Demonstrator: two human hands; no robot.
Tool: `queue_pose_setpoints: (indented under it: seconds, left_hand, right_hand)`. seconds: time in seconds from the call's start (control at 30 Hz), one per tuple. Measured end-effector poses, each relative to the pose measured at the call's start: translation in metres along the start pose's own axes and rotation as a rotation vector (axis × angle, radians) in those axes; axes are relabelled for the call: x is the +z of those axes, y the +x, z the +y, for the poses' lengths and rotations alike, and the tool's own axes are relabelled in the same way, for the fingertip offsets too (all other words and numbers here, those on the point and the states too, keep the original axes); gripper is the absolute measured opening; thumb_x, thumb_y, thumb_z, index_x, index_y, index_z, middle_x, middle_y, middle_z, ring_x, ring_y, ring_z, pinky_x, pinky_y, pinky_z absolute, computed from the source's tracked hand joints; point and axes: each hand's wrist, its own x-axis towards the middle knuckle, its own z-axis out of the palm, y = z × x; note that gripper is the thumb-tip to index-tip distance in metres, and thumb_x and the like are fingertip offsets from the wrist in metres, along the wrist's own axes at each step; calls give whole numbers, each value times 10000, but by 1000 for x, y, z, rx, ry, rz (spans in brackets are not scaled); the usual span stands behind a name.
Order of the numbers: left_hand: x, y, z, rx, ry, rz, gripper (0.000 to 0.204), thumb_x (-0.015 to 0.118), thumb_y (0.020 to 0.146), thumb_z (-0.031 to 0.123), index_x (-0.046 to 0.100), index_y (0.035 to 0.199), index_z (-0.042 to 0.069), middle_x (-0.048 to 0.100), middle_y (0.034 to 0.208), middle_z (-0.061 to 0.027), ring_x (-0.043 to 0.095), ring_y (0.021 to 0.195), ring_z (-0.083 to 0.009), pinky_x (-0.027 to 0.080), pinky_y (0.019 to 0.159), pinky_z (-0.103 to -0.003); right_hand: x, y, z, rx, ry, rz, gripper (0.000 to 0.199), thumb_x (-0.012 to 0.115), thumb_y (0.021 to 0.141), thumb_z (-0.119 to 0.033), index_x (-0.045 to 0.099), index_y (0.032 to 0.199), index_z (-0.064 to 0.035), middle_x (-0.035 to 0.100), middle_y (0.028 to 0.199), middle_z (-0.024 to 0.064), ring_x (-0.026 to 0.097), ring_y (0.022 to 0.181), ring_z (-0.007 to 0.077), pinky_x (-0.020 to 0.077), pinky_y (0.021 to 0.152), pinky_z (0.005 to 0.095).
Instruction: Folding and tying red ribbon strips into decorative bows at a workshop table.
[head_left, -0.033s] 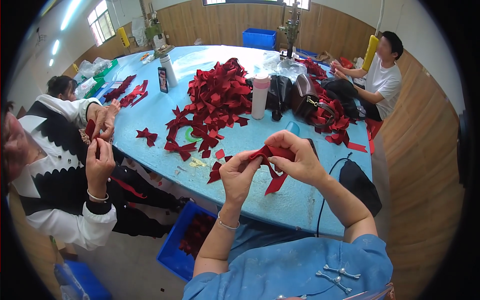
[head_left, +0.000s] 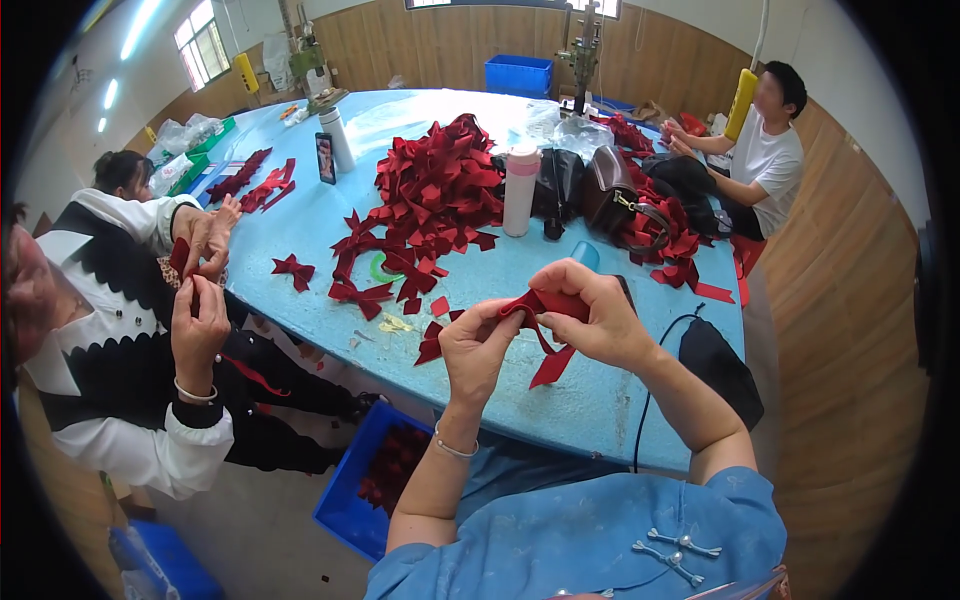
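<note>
Both my hands hold a folded dark red ribbon (head_left: 558, 304) above the near edge of the table. My left hand (head_left: 474, 347) pinches the looped fold between thumb and fingers. On its other side my right hand (head_left: 597, 315) grips the band, thumb in front and fingers curled over the top. One pointed tail of the ribbon hangs down between the hands. Just left of my left hand a red ribbon piece (head_left: 430, 343) lies on the light blue table (head_left: 480, 392). Further off stands a large heap of red bows (head_left: 435, 185), with one bow (head_left: 293, 272) apart to its left.
A white bottle (head_left: 519, 195), a brown bag (head_left: 606, 190) and a black pouch (head_left: 718, 365) stand or lie on the table. Below its edge a blue crate (head_left: 345, 505) holds red pieces. Co-workers sit left and right; one at left (head_left: 130, 330) also handles red ribbon.
</note>
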Motion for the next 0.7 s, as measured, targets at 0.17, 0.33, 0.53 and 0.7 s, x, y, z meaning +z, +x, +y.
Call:
queue_pose_setpoints:
  seconds: [0.17, 0.33, 0.53, 0.7]
  left_hand:
    - [-2, 3, 2, -70, -64, -53, 161, 672, 907, -40, 700, 1065, -37, 716, 981, -73, 674, 885, -108, 563, 803, -238]
    - [-5, 6, 4, -135, -74, -97, 143, 671, 910, -33, 701, 1050, -38, 716, 988, -81, 674, 887, -112, 564, 814, -245]
    - [-6, 8, 9, -88, -74, -123, 137, 683, 897, -37, 708, 1031, -35, 709, 987, -79, 662, 905, -107, 558, 824, -245]
    - [-13, 11, 10, -127, -114, -150, 135, 703, 878, -41, 722, 1011, -25, 696, 961, -57, 625, 843, -79, 513, 730, -208]
  right_hand:
    - [-9, 7, -7, -209, -477, -45, 238, 695, 811, 4, 631, 1040, 20, 667, 964, 130, 686, 805, 181, 545, 691, 290]
    - [-10, 11, -24, -320, -655, -41, 107, 676, 802, -32, 655, 905, -13, 628, 834, 144, 660, 697, 287, 528, 616, 369]
    - [-14, 19, -34, -377, -741, -115, 89, 697, 811, -42, 656, 887, -17, 615, 867, 114, 637, 683, 268, 500, 583, 368]
    - [-18, 24, -39, -322, -797, -236, 77, 684, 842, -75, 632, 865, -24, 603, 875, 111, 629, 694, 277, 486, 586, 380]
